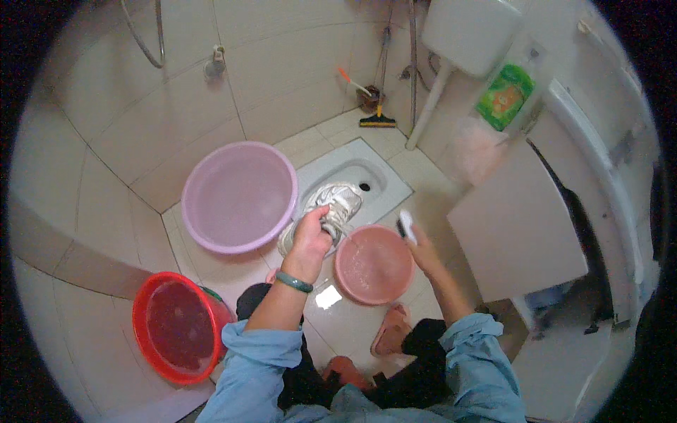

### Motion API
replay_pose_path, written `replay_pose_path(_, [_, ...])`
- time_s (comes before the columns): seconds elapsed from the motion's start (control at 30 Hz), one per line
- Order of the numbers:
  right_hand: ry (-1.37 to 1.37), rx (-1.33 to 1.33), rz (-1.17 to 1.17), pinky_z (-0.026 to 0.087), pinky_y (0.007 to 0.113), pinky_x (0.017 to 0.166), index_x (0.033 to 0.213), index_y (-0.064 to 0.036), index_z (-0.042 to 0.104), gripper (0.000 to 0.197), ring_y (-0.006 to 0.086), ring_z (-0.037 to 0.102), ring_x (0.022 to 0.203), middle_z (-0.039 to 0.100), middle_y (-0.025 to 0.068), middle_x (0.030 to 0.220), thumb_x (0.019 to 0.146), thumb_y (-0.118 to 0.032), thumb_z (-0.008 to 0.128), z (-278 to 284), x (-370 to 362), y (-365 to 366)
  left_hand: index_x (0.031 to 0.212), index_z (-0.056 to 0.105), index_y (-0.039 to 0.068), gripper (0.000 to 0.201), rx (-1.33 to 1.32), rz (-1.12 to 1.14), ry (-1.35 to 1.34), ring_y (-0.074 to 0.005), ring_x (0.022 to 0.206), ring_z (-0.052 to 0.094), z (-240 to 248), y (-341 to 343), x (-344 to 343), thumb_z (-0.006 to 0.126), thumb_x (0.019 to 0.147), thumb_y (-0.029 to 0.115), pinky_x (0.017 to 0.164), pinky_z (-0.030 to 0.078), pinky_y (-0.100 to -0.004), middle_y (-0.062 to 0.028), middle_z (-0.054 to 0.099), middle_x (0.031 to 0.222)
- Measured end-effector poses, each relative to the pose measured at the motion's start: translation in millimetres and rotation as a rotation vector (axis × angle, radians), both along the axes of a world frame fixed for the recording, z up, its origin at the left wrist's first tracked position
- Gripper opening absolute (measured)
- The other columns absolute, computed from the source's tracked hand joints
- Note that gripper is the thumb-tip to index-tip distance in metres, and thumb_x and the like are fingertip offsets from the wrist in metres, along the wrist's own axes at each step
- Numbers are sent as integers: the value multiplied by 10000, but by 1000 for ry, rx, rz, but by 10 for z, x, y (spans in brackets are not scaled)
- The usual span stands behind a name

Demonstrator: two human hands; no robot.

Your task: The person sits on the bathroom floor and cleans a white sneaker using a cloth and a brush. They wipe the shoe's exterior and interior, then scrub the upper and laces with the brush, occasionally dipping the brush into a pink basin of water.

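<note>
A white and grey sneaker [342, 199] is gripped in my left hand [312, 236], tilted over the squat toilet's near edge and the pink basin's upper left. Another white shoe part [285, 240] shows left of my wrist; I cannot tell whether it belongs to the same sneaker. My right hand [422, 248] is closed round a white scrubbing brush [406, 224] with dark bristles, held at the pink basin's upper right rim and apart from the sneaker. Water in the pink basin [374, 296] looks rippled, and a thin streak of water seems to run down from the sneaker.
A large purple basin [189, 222] stands at left, a red bucket [139, 321] of dark water nearer me. Behind the sneaker lies the squat toilet [395, 185]. A squeegee [377, 121] leans in the far corner. A white cabinet door [518, 222] juts in at right.
</note>
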State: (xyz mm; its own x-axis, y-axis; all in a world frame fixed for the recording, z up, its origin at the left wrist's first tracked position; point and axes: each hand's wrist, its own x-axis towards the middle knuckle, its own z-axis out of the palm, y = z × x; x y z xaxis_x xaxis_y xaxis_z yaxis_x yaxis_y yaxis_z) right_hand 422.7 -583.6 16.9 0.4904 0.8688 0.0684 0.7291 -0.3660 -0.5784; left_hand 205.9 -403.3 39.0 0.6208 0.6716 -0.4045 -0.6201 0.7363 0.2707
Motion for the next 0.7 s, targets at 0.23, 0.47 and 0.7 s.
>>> replay_pose_path(0.23, [5, 259, 97, 424, 358, 846, 1234, -143, 464, 397, 302, 546, 1016, 553, 177, 1121, 849, -235, 500, 768, -1237, 257, 1136, 422, -96, 323, -36, -103, 11, -315, 1025, 534, 315, -74, -224, 396, 847, 46, 897, 440, -425, -215, 510, 1134])
replay_pose_path(0.47, [148, 161, -15, 426, 397, 806, 1239, -114, 458, 421, 348, 545, 988, 558, 228, 1062, 826, -163, 522, 1040, -1571, 759, 1097, 461, -92, 309, 46, -190, -1, -301, 925, 571, 16, 6, -271, 428, 811, 20, 822, 478, -398, -190, 546, 1051])
replay_pose_path(0.7, [295, 224, -144, 420, 362, 825, 1220, -107, 479, 387, 360, 535, 964, 562, 222, 1049, 845, -198, 521, 940, -1422, 800, 1061, 491, -82, 277, 12, -184, -10, -274, 933, 567, -168, -116, -107, 465, 799, 3, 831, 467, -367, -173, 560, 1024])
